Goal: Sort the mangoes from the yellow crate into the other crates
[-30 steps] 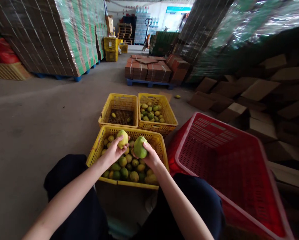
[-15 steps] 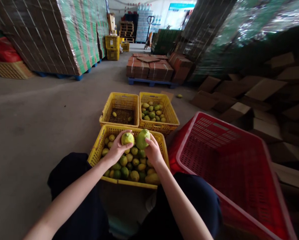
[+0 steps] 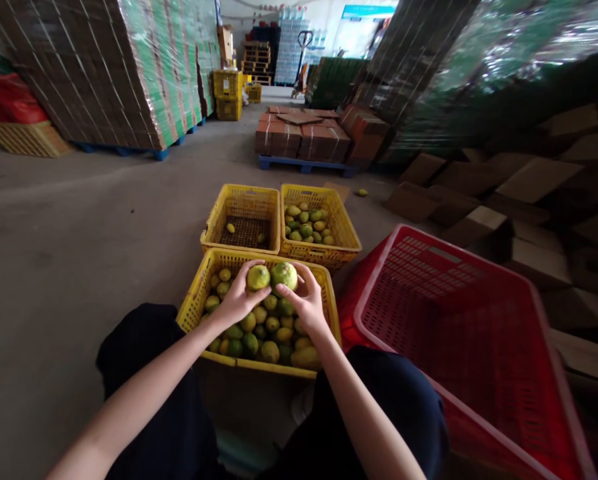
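My left hand (image 3: pixel 241 295) is closed around a yellow-green lemon (image 3: pixel 258 277). Beside it my right hand (image 3: pixel 308 297) grips a larger, greener lemon (image 3: pixel 283 275) between thumb and fingers. The two fruits are side by side, almost touching, above a yellow plastic crate (image 3: pixel 193 293) between my knees. Many green and yellow lemons (image 3: pixel 272 325) fill that crate, and my hands cover some of them.
Behind stand two more yellow crates: the left one (image 3: pixel 209 220) holds a few lemons, the right one (image 3: pixel 349 223) several. A big red crate (image 3: pixel 379 267) is at my right, near scattered cardboard boxes (image 3: pixel 533 177). A loaded blue pallet (image 3: pixel 303 164) lies further ahead.
The greener lemon in my right hand has turned, with another side of it now facing me. My left hand keeps its lemon in nearly the same place. The view has shifted slightly.
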Available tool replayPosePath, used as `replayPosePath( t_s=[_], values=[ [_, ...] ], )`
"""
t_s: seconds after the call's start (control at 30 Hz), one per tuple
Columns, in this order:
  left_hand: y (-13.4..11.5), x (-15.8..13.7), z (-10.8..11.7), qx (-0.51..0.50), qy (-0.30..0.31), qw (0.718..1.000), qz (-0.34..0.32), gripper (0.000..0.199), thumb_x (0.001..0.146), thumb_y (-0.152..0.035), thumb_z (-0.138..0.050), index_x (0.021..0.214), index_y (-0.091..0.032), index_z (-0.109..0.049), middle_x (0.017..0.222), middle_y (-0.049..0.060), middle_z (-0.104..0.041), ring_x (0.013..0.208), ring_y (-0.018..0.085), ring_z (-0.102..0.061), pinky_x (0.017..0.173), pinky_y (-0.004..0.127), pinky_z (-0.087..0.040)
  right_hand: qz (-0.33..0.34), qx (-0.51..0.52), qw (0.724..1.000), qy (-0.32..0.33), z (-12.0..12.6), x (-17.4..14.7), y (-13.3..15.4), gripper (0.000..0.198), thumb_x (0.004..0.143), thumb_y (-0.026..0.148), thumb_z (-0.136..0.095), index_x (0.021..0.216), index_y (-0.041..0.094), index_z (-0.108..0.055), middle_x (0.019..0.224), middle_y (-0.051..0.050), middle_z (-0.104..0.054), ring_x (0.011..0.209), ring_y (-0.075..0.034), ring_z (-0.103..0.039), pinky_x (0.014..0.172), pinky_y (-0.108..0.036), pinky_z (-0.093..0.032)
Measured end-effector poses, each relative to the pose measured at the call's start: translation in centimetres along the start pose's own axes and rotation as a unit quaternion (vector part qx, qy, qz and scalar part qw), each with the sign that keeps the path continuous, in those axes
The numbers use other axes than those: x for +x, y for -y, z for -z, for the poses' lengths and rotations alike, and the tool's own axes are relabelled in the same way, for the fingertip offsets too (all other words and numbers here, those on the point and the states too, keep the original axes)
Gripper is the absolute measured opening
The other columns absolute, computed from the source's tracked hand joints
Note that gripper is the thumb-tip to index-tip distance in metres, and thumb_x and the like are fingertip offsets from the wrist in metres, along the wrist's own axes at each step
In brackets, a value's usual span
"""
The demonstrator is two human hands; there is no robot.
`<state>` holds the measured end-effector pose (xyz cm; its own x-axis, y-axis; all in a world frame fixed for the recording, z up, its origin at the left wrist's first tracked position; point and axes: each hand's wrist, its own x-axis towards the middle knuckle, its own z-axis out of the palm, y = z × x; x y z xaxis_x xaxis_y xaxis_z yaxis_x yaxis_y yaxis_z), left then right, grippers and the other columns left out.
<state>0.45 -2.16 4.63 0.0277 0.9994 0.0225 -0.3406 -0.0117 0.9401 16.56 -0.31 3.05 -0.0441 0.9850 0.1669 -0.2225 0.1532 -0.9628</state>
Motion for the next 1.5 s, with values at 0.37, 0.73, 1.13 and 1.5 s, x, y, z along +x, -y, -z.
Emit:
replayPosePath(
  t_s=[0.37, 0.73, 1.13, 1.5],
  values=[
    [2.0, 0.7, 1.7, 0.125, -0.093, 0.986, -0.064, 0.043, 0.068, -0.025, -0.075, 0.102, -0.022, -0.048, 0.101, 0.003, -0.054, 0.096, 0.019, -0.056, 0.091, 0.033, -0.046, -0.023, -0.057, 0.997, 0.039, -0.4, -0.8, -1.4, 0.048, 0.063, 0.034, -0.082, 0.105, 0.025, -0.062, 0.097, -0.001, -0.068, 0.089, -0.02, -0.062, 0.076, -0.031, -0.051],
    [-0.2, 2.0, 1.3, -0.364, -0.048, 0.914, 0.173, 0.036, 0.09, -0.032, -0.041, 0.103, -0.011, -0.068, 0.071, 0.007, -0.069, 0.061, 0.014, -0.064, 0.054, 0.021, -0.051, -0.237, 0.399, 0.886, -0.015, -2.1, 0.6, -1.8, 0.03, 0.077, 0.044, -0.061, 0.095, 0.021, -0.065, 0.076, -0.004, -0.07, 0.055, -0.016, -0.059, 0.043, -0.025, -0.044],
    [3.1, 2.6, 2.0, -0.441, -0.135, 0.865, 0.197, 0.043, 0.096, -0.036, -0.038, 0.124, -0.014, -0.062, 0.096, 0.012, -0.074, 0.097, 0.023, -0.07, 0.076, 0.032, -0.059, -0.289, 0.451, 0.835, -0.126, -1.7, 0.9, -4.2, 0.028, 0.084, 0.035, -0.053, 0.106, 0.023, -0.066, 0.084, -0.004, -0.075, 0.074, -0.022, -0.07, 0.063, -0.036, -0.057],
    [3.6, 2.1, 1.0, -0.401, -0.147, 0.884, 0.189, 0.027, 0.088, -0.02, -0.046, 0.079, -0.013, -0.07, 0.074, 0.007, -0.072, 0.068, 0.015, -0.07, 0.068, 0.024, -0.057, -0.313, 0.429, 0.845, -0.066, -1.9, 0.3, -4.6, 0.022, 0.081, 0.035, -0.056, 0.089, 0.019, -0.067, 0.078, -0.004, -0.075, 0.066, -0.02, -0.07, 0.056, -0.033, -0.059]
  ],
)
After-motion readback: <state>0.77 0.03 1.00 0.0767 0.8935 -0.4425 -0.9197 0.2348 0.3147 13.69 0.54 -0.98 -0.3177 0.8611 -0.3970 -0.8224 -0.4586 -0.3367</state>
